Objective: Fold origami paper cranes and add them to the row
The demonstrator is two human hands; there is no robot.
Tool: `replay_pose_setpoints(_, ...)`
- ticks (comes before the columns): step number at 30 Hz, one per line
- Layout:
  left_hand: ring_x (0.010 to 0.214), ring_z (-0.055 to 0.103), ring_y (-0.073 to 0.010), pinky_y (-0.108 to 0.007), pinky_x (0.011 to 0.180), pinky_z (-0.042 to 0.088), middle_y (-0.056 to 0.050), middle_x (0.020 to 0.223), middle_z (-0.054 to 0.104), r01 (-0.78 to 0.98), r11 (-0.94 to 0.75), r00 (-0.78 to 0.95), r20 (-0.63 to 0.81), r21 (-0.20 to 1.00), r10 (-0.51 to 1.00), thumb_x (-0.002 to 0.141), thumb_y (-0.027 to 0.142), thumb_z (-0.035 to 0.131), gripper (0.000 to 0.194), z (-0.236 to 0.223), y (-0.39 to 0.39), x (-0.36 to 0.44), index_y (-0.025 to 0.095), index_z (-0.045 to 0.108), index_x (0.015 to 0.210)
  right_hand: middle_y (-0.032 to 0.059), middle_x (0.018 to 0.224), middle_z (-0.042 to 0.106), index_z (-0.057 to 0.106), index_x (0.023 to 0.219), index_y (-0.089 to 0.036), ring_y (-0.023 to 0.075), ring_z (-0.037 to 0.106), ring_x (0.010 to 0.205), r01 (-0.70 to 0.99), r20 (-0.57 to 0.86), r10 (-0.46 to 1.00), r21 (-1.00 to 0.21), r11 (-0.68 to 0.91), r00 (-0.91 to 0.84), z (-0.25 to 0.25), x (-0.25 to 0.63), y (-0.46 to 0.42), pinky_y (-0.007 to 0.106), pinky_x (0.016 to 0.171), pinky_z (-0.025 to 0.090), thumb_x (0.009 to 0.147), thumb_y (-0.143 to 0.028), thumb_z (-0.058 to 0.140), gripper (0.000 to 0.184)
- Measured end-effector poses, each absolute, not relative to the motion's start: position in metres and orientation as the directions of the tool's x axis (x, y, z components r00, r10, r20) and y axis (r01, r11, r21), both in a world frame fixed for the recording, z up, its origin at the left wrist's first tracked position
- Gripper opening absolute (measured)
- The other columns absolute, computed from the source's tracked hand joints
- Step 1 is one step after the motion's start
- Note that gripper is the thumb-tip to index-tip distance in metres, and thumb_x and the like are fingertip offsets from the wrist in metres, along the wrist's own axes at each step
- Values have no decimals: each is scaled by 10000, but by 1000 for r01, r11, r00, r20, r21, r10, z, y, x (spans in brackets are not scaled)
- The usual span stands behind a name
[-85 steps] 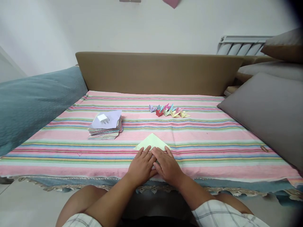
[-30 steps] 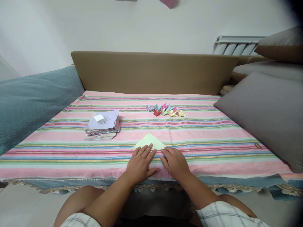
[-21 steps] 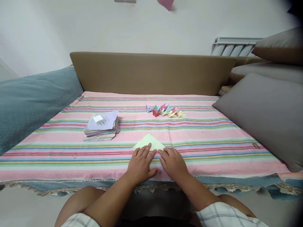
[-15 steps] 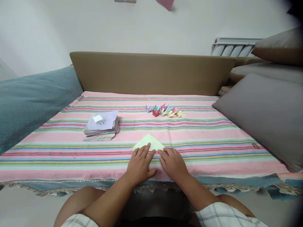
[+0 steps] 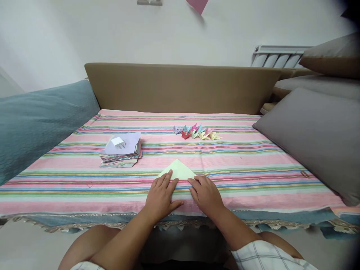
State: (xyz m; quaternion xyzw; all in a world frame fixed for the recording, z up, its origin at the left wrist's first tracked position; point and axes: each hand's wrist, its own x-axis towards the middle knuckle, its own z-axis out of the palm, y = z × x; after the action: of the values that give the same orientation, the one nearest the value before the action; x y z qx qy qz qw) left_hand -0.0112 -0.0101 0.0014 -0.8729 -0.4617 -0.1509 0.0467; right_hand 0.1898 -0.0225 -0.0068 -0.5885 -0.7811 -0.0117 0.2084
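A pale green sheet of origami paper [image 5: 180, 169], folded into a triangle, lies flat on the striped cloth [image 5: 239, 195] with its point away from me. My left hand [image 5: 161, 193] rests on its near left edge, fingers stretched out and thumb spread to the side. At the near right corner, the fingertips of my right hand [image 5: 206, 193] press down on the paper; its fingers are a little bent but apart. Beyond the paper sits a group of several small folded paper cranes [image 5: 197, 132] in different colours.
To the left stands a stack of coloured paper [image 5: 120, 159] with a white plug adapter [image 5: 118, 142] on top. Grey cushions [image 5: 312, 135] pile up at the right, and a blue-green cushion [image 5: 45, 120] lies at the left. A brown backrest [image 5: 180, 88] runs along the far side.
My left hand has slid slightly left along the near edge of the folded paper. My right hand has stayed at the right corner.
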Motion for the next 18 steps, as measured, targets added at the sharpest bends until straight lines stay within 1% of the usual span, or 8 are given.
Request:
replay_pose_setpoints(6, 1255, 381, -341, -486, 969, 352, -125, 1447, 339, 854, -516, 477, 294, 67, 828, 685, 603, 618, 683, 2, -11, -19, 238, 499, 1250, 88, 1059, 606, 605, 1150, -234, 231, 521, 977, 920, 349, 910, -233, 315, -223, -9, 191, -22, 363, 854, 414, 868, -263, 489, 307)
replay_pose_setpoints(11, 1240, 401, -347, -490, 944, 379, -115, 1452, 333, 888, -457, 428, 278, 44, 860, 690, 570, 631, 643, 6, -12, -24, 236, 522, 1229, 90, 1052, 609, 608, 1148, -235, 234, 524, 969, 918, 351, 910, -242, 315, -220, -9, 191, -22, 361, 842, 419, 868, -264, 484, 308)
replay_pose_setpoints(18, 1180, 470, -343, -488, 880, 441, -111, 1407, 407, 917, -399, 378, 295, 15, 878, 767, 532, 559, 459, 16, -8, -37, 241, 626, 1115, 85, 1042, 612, 612, 1148, -241, 226, 530, 961, 919, 343, 914, -243, 309, -216, -8, 191, -22, 347, 836, 425, 864, -261, 491, 309)
